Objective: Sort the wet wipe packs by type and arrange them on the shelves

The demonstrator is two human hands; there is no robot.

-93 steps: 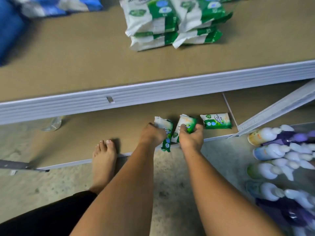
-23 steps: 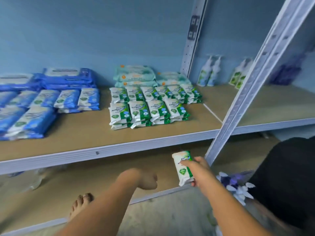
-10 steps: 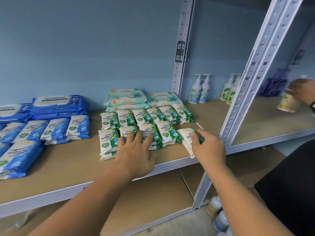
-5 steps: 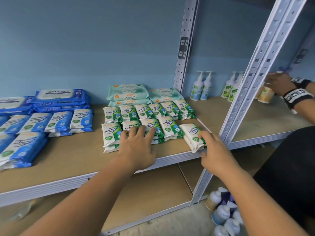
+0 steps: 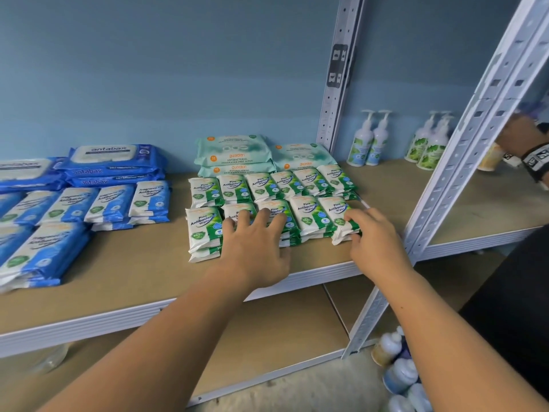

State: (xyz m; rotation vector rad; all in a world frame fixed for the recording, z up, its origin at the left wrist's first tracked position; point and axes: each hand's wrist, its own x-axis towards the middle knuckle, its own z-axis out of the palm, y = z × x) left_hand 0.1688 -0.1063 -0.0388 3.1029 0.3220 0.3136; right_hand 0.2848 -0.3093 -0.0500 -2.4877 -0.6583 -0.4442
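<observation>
Small green-and-white pine antibacterial wipe packs [image 5: 234,188] lie in two rows on the middle shelf [image 5: 133,263]. My left hand [image 5: 255,245] rests flat with straight fingers on the front-row green packs. My right hand [image 5: 377,242] pinches the right corner of the rightmost front green pack [image 5: 329,215], fingers on top and thumb at its front edge. Behind the green rows lie larger mint packs [image 5: 234,150]. Small blue-and-white packs [image 5: 110,203] and large dark blue packs [image 5: 113,162] fill the shelf's left part.
A slanted white shelf post [image 5: 463,150] stands just right of my right hand. Pump bottles [image 5: 368,141] stand at the back right. Another person's hand [image 5: 523,135] with a wristband works on the neighbouring shelf. Bottles [image 5: 398,373] lie on the floor beside the lower shelf [image 5: 282,331].
I rose from the lower shelf carrying a green pack and set it at the right end of the front row. My left hand stays on the row.
</observation>
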